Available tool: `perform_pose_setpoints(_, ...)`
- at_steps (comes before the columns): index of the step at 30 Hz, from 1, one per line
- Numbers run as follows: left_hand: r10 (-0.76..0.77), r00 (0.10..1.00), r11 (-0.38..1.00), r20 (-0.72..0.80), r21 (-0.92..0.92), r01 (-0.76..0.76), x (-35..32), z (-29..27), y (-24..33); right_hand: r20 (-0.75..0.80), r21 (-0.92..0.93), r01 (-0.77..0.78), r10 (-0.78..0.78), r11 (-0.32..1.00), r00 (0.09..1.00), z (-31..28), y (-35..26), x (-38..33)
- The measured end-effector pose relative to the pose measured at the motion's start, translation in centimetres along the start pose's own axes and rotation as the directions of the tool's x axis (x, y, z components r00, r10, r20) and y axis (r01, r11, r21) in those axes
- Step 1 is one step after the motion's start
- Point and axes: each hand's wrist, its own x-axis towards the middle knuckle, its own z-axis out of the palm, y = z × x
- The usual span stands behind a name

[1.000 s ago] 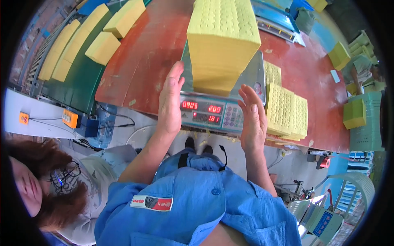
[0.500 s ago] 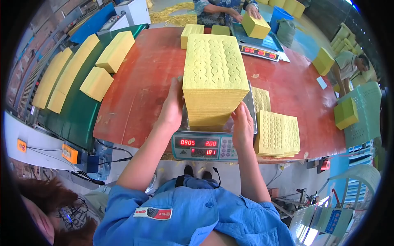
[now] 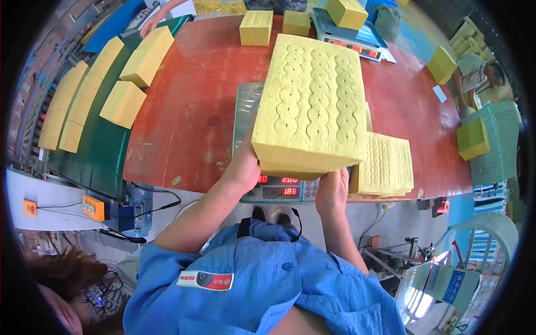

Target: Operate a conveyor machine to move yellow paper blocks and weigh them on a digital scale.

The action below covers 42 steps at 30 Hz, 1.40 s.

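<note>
Both hands clamped on one thick stack of yellow sheets (image 3: 315, 106): left hand (image 3: 244, 167) grips the near left corner from the side and below, right hand (image 3: 331, 191) cups the near right edge from underneath. The stack is held above the digital scale (image 3: 277, 187), near edge raised toward the camera; the steel scale platform (image 3: 247, 106) shows bare only along its left side, the rest is hidden by the stack. Stack top is embossed with wavy rows of small dimples, matte, fibrous-looking; side face shows many thin layers pressed flush, corners square. Scale display with red digits sits at the near table edge, between the two wrists. Just right of the scale, a lower pile of loose yellow sheets (image 3: 385, 164) of the same dimpled texture, its near edge close to the table rim, little gap to the held stack. The red tabletop (image 3: 190, 100) is worn and scuffed, with a broad open patch left of the scale reaching to its left edge. Beyond that edge a green conveyor belt (image 3: 103, 153) carries yellow blocks (image 3: 123, 103) in a line, well apart from the hands. At the far side of the table, two smaller yellow blocks (image 3: 257, 28) and a second scale (image 3: 352, 42) bearing another block; room between these and the held stack is narrow. Right of the table, a green plastic crate (image 3: 497, 145) and further yellow blocks; another person sits there. An orange socket box (image 3: 94, 207) with cables hangs below the conveyor at lower left.
</note>
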Motion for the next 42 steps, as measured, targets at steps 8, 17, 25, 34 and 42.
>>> perform_pose_setpoints(8, 0.136, 0.964, 0.99, 0.227, 0.002, -0.14, -0.5, 2.7, 7.3, 0.026, -0.108, -0.009, 0.012, 0.994, 1.0, -3.4, 1.6, -2.9)
perform_pose_setpoints(17, 0.514, 0.587, 0.303, 0.626, 0.508, -0.806, 1.5, 1.4, 9.0, 0.118, 0.285, -0.355, 0.335, 0.89, 0.935, -3.6, 3.0, -1.6)
perform_pose_setpoints(25, 0.287, 0.685, -0.08, 0.67, 0.729, -0.68, 2.6, 4.6, 14.1, 0.241, 0.265, -0.403, 0.345, 0.876, 0.907, -2.8, 2.7, -1.7)
perform_pose_setpoints(34, 0.277, 0.672, 0.137, 0.687, 0.664, -0.735, 1.6, 5.6, 11.1, 0.204, 0.356, -0.367, 0.312, 0.859, 0.928, -2.0, 3.7, -2.7)
perform_pose_setpoints(42, 0.236, 0.582, 0.14, 0.778, 0.565, -0.813, 0.4, 11.7, 10.9, 0.07, 0.553, -0.259, 0.266, 0.792, 0.961, -6.6, 1.5, -5.0)
